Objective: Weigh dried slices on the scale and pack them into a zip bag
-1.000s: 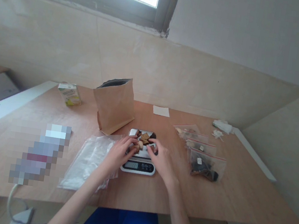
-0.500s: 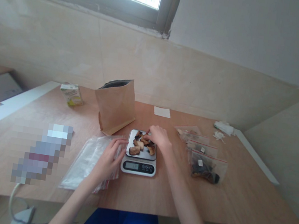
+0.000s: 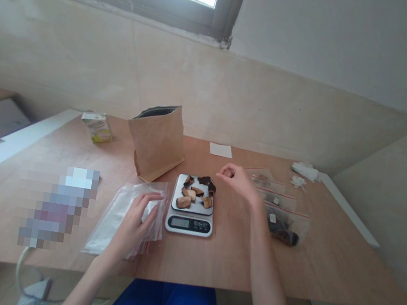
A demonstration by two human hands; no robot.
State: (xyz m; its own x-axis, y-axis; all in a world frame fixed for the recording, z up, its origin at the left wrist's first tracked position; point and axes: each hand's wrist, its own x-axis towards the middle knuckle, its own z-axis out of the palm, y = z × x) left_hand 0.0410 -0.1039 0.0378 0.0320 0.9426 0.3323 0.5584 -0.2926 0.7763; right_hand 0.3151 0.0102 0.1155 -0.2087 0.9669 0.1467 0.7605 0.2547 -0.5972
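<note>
A small digital kitchen scale [image 3: 188, 225] stands mid-table, its display lit but too blurred to read. Several dark-brown and cream pieces [image 3: 190, 195], looking like dried mushroom, lie scattered on its metal plate. My left hand [image 3: 141, 213] hovers over or rests on a stack of clear zip bags [image 3: 111, 218] left of the scale; its fingers are apart and hold nothing. Beyond the scale's upper right corner, my right hand [image 3: 238, 179] is raised with fingers curled together. Whatever may be inside them is hidden.
An open brown paper pouch [image 3: 159, 141] stands behind the scale. On the right lie several filled zip bags [image 3: 284, 226] with small labels. Farther back are a white card [image 3: 220, 150], crumpled white tissue [image 3: 304, 171] and a small carton [image 3: 97, 128]. A pixelated object with a cable lies left.
My right hand has lifted off the pieces and moved right, away from the scale, uncovering dark pieces at the plate's back. My left hand has drawn back left from the scale's edge.
</note>
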